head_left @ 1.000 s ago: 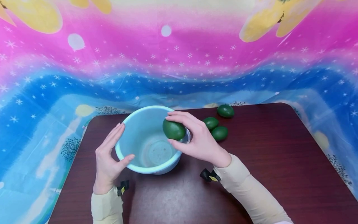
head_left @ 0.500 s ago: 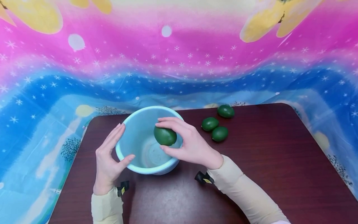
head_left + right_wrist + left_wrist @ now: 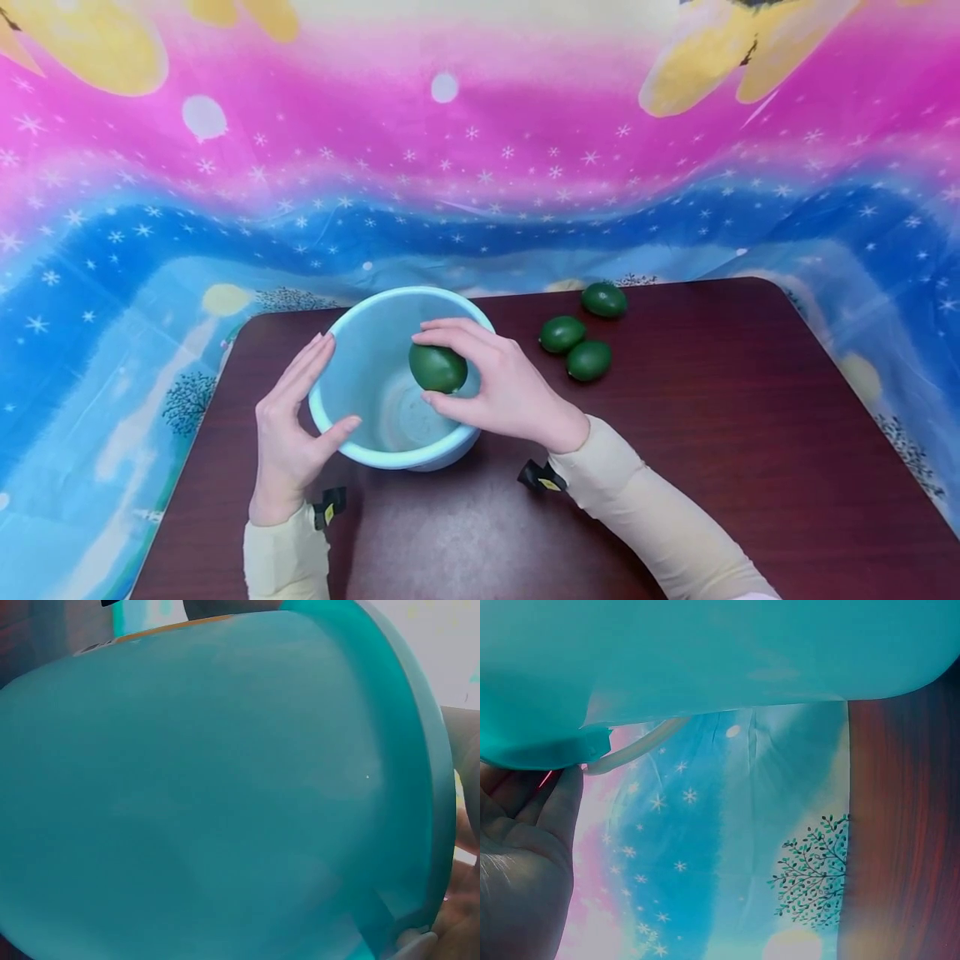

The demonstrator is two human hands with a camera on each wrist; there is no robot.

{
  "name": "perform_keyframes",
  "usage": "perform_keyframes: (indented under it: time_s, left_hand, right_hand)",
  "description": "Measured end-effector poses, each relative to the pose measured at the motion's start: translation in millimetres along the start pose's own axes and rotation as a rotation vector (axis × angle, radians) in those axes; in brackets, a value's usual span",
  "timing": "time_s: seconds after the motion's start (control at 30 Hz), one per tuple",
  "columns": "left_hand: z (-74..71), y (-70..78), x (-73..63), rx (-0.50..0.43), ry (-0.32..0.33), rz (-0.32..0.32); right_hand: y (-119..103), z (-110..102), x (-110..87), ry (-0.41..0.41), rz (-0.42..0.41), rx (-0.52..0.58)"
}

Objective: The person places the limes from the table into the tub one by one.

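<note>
A light-blue bucket (image 3: 375, 333) stands on the table, its mouth tilted toward my view. My left hand (image 3: 288, 429) holds it by the left rim, with the fingers along the outer side and the thumb over the front edge. Inside the mouth, my right hand (image 3: 498, 379) grips a smooth dark-green avocado (image 3: 437, 368) between thumb and fingers, above the bucket floor. The left wrist view has the left fingers (image 3: 559, 806) at the rim beside the pale handle (image 3: 634, 752). Mostly the bucket's outer wall (image 3: 202, 787) fills the right wrist view.
Right of the bucket, three more avocados lie on the dark red-brown table (image 3: 712, 400): one at the back (image 3: 603, 300), two close together (image 3: 562, 334) in front of it. A patterned pink and blue cloth (image 3: 480, 200) hangs behind and around the table.
My right hand has carried the avocado left and slightly toward me, from the bucket's right rim to over its inside. The left hand has stayed at the rim.
</note>
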State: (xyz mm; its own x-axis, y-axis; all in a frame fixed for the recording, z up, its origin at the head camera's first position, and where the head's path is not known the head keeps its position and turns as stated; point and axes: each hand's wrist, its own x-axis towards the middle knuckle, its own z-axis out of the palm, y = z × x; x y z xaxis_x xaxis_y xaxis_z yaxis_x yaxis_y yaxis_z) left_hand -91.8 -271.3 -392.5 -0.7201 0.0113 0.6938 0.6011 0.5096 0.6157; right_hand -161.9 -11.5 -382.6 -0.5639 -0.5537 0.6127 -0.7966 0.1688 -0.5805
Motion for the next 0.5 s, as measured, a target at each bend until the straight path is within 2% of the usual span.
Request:
perform_keyframes:
  time_s: [0.17,0.4,0.5]
  left_hand:
    - [0.5,-5.4,-2.2,0.01,0.003,0.004]
    - [-0.2,-36.5,-13.7,0.027,-0.004,-0.008]
    - [-0.8,-43.3,-16.5,0.034,-0.006,-0.012]
  right_hand:
    - [1,2,-1.3,0.014,-0.004,-0.03]
    - [1,3,-1.6,0.013,-0.016,-0.059]
    - [1,3,-1.2,0.008,-0.018,-0.059]
